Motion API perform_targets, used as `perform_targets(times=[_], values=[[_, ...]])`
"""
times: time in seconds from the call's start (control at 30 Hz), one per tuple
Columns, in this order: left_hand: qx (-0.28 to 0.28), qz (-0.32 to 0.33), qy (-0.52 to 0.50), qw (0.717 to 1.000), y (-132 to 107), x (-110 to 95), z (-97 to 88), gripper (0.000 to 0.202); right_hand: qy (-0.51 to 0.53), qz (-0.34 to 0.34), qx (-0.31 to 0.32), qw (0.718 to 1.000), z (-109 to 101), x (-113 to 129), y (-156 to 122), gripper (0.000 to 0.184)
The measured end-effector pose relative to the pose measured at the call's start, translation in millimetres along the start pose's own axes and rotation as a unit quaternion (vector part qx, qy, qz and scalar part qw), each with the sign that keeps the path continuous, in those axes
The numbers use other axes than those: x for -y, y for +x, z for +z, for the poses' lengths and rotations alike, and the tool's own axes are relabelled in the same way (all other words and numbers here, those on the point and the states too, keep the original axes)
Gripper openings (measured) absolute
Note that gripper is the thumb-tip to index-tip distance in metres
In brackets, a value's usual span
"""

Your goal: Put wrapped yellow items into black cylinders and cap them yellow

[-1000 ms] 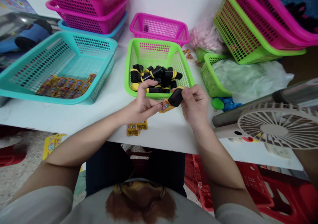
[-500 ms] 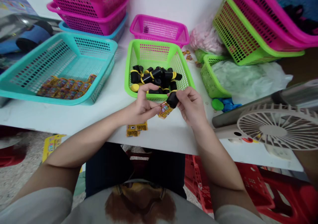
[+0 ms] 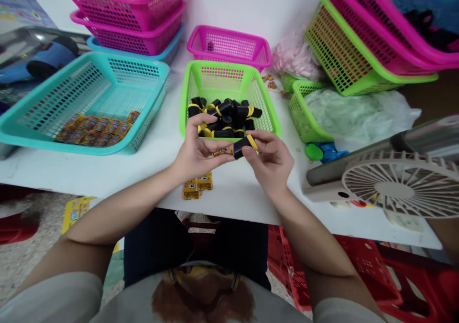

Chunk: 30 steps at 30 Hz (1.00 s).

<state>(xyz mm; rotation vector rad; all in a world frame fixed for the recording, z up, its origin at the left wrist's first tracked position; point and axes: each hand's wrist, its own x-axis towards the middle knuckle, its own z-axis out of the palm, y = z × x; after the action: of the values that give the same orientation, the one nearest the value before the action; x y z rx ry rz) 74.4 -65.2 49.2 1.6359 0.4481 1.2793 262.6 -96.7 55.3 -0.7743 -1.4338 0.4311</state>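
Observation:
In front of the green basket [image 3: 183, 117], my right hand [image 3: 270, 160] is closed on a small black cylinder [image 3: 241, 148] with a yellow ring at its right end. My left hand [image 3: 195, 153] is closed on a small printed yellow-orange packet [image 3: 223, 151], gripped between thumb and fingers. The packet meets the left end of the cylinder; whether it is inside or just against it I cannot tell. Several similar black pieces with yellow rings [image 3: 226, 107] lie heaped in the green basket. Flat yellow printed packets [image 3: 193, 187] lie on the table below my left hand.
A turquoise basket [image 3: 150, 98] with rows of printed packets [image 3: 100, 131] stands at the left. Behind are a pink basket [image 3: 229, 30] and stacked pink baskets [image 3: 143, 36]. At the right are a small green basket with a plastic bag [image 3: 351, 113] and a fan [image 3: 398, 187].
The cylinder has turned from tilted to nearly level, its yellow ring now facing right. The packet has come in line with its left end, and both hands have shifted slightly.

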Motion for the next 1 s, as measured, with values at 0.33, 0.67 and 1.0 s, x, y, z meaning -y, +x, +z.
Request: perform_targets(times=[0.33,0.67,1.0], values=[[-0.064,0.133,0.103,0.984,-6.2,6.0,1.5,0.086,-0.002,0.000,0.066,0.998,3.5,3.3,-7.7,0.034],[-0.089,0.165,0.123,0.974,-3.6,12.6,2.0,0.079,-0.151,-0.117,0.127,0.973,6.2,1.9,-3.7,0.020],[0.078,-0.033,-0.063,0.994,-3.3,-5.2,11.8,0.066,-0.206,-0.261,0.120,0.935,14.2,5.3,-15.7,0.076]])
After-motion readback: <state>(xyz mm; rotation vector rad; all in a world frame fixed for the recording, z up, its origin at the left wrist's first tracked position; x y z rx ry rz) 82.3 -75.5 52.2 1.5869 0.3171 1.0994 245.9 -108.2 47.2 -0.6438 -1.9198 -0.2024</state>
